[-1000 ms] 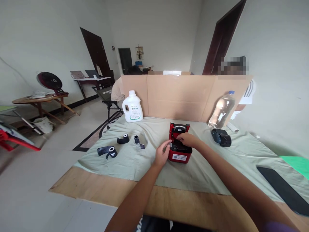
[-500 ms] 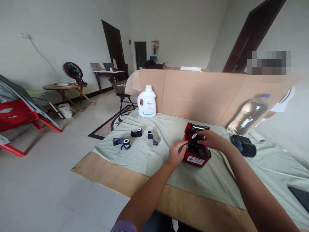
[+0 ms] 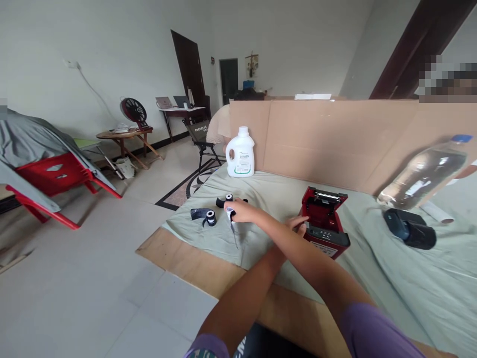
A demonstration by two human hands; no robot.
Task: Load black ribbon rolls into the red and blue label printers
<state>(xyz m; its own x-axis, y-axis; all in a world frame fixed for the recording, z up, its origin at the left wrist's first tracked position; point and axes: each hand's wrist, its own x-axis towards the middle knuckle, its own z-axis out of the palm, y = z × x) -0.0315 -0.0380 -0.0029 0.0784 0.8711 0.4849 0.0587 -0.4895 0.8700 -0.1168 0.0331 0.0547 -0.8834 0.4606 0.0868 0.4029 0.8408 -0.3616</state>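
A red and black label printer (image 3: 330, 237) sits on the cloth with its lid raised; no roll shows inside its bay. My left hand (image 3: 297, 223) rests with outstretched fingers against the printer's left side. My right arm crosses over the left one. In my right hand (image 3: 242, 210) is a small paper roll (image 3: 230, 213), gripped closed, with a thin strip trailing down to the cloth. Close to that hand lie a dark roll with a white core (image 3: 229, 198) and another dark roll (image 3: 210, 218) with its tail unwound. Part of a further dark piece shows behind my right hand.
A white detergent jug (image 3: 240, 154) stands before a cardboard screen (image 3: 320, 144). To the right are a large clear bottle (image 3: 425, 171), a black device (image 3: 408, 228) and a cardboard tube (image 3: 439, 213). The wooden table edge (image 3: 186, 258) runs in front. People sit beyond the screen.
My right hand has left the printer and swung left across my left arm, taking the roll out of the bay. My left hand stays at the printer's side. The view has turned left.
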